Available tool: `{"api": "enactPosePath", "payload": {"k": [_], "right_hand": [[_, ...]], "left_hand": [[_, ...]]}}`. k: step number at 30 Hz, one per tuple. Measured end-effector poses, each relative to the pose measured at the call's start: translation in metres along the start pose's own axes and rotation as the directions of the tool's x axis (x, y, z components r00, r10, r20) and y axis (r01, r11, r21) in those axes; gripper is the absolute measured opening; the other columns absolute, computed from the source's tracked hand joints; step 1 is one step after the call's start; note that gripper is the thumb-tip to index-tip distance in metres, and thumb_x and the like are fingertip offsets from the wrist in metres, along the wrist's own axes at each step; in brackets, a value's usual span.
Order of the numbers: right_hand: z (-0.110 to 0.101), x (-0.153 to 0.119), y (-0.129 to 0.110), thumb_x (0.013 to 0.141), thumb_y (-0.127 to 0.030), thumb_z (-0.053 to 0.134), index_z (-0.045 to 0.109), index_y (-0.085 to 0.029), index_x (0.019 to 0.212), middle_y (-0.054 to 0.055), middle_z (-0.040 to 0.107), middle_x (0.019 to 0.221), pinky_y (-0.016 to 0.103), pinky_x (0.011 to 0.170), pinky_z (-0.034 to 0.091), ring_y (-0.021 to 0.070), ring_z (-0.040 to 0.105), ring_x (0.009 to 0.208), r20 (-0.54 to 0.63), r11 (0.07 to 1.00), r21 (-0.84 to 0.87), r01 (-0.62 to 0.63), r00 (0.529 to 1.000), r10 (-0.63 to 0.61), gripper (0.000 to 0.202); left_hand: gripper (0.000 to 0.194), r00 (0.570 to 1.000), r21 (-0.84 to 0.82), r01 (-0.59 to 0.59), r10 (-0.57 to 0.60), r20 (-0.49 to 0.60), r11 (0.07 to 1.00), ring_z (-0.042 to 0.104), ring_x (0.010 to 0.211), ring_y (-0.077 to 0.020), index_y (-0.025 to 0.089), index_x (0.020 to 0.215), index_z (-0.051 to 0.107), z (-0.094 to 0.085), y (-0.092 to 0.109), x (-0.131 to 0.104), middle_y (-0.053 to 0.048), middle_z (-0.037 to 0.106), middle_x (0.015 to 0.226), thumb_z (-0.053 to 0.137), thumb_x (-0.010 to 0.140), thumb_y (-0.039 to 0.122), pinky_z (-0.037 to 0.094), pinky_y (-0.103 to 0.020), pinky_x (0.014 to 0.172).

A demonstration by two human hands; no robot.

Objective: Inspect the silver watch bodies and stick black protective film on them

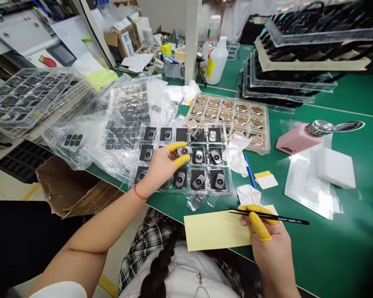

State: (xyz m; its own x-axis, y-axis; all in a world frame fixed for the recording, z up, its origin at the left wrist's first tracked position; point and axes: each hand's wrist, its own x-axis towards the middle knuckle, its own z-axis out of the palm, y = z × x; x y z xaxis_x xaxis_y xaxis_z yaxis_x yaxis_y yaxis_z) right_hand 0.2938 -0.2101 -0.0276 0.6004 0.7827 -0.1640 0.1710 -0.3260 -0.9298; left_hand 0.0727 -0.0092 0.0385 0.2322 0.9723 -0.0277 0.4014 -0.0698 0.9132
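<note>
My left hand point(164, 163), with yellow finger cots, pinches a smartwatch case point(184, 152) above a clear plastic tray point(229, 187). Other dark watch cases, such as this watch case point(199, 181), lie in the tray's compartments on black squares, sensor backs facing up. In my right hand point(269, 236), also with yellow finger cots, are black tweezers point(286, 219), their tips pointing left. Beneath them is a pale yellow paper sheet point(214, 234) at the table's front edge. Crumpled white tissue point(248, 194) lies just behind my right hand.
Behind stands a second tray point(265, 145) of round gold-coloured parts. To the right are a pink pump bottle point(298, 138), a white foam block point(335, 167) and stacked trays point(298, 82). Plastic bags point(93, 140) spread leftward; a cardboard box point(74, 186) sits below the table edge.
</note>
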Motion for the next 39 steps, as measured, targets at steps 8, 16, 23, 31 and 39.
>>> {"api": "enactPosePath", "payload": {"k": [8,16,23,31,39], "right_hand": [[0.002,0.002,-0.005,0.077,-0.051,0.063,0.068,-0.021,0.073,0.006,0.07,0.079,0.039,0.082,0.048,0.0253,0.065,0.084,0.02,0.999,-0.015,0.036,0.999,-0.036,0.031],[0.002,-0.001,-0.011,0.074,-0.053,0.064,0.067,-0.021,0.067,0.008,0.071,0.078,0.038,0.077,0.05,0.0267,0.065,0.083,0.043,0.999,0.008,0.032,0.999,-0.033,0.032],[0.005,-0.001,-0.007,0.074,-0.051,0.066,0.067,-0.02,0.07,0.008,0.071,0.081,0.037,0.076,0.051,0.025,0.066,0.08,0.047,1.0,0.025,-0.002,0.999,0.001,0.031],[0.011,-0.003,-0.015,0.078,-0.038,0.068,0.064,-0.021,0.075,0.002,0.066,0.069,0.033,0.07,0.053,0.0174,0.063,0.067,0.031,0.974,0.196,0.116,0.992,-0.124,0.018],[0.013,-0.005,-0.023,0.08,-0.036,0.067,0.063,-0.021,0.076,0.003,0.068,0.072,0.032,0.067,0.054,0.0169,0.063,0.066,0.045,0.967,0.225,0.121,0.99,-0.134,0.016]], "left_hand": [[0.036,0.977,0.78,-0.123,0.214,-0.015,0.614,0.061,0.091,-0.0262,0.012,0.104,0.068,0.004,0.001,0.073,-0.013,0.067,0.096,0.062,0.085,0.041,0.049,-0.035,0.078],[0.037,0.98,0.909,0.018,0.171,-0.098,0.417,0.056,0.101,-0.0304,0.013,0.104,0.069,-0.042,0.006,0.061,-0.017,0.06,0.106,0.044,0.092,0.037,0.044,-0.04,0.084],[0.034,0.998,0.96,-0.067,0.017,0.065,0.272,0.057,0.099,-0.0326,0.011,0.091,0.072,-0.04,0.013,0.079,-0.016,0.065,0.098,0.06,0.081,0.042,0.043,-0.04,0.083],[0.025,0.997,0.89,-0.077,0.061,0.056,0.449,0.047,0.111,-0.0402,0.01,0.085,0.069,-0.04,0.004,0.091,-0.018,0.06,0.1,0.071,0.073,0.032,0.034,-0.052,0.094],[0.027,0.978,0.511,-0.144,0.201,-0.059,0.847,0.055,0.087,-0.0209,0.019,0.099,0.059,-0.058,-0.007,0.076,-0.003,0.058,0.086,0.067,0.08,0.036,0.044,-0.039,0.088]]}}
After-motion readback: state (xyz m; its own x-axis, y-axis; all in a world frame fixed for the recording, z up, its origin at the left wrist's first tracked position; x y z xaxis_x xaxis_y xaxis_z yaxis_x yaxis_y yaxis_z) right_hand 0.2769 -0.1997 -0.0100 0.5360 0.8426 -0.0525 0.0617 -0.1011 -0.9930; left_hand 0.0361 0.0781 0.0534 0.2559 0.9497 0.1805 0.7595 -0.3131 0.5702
